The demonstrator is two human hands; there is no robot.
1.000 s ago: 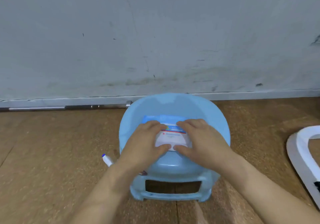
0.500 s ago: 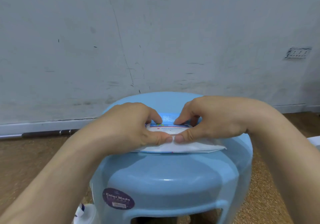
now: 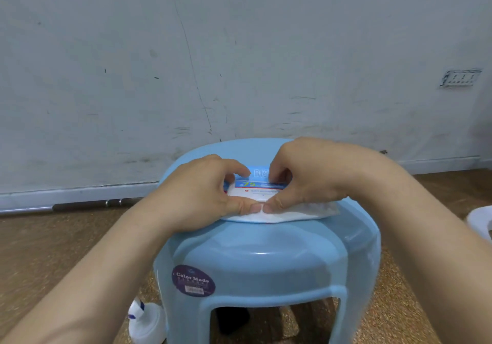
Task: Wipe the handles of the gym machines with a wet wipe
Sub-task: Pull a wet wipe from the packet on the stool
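Blue stool (image 3: 266, 258) holds wipe pack (image 3: 306, 209); both hands' fingers (image 3: 239, 206) pinch its near edge.

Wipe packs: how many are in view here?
1: the wipe pack lies flat on the blue stool, under the left hand and right hand. None elsewhere visible.

Both forearms come into view bare from the lower corners up to the wrists, with no sleeve edge showing anywhere along them. The left hand (image 3: 205, 192) and the right hand (image 3: 306, 176) are bare as well: no gloves, rings, watch or wristband can be seen (at least on the sides that face the camera). The thumbnails (image 3: 256, 208) are cut short and carry no polish.
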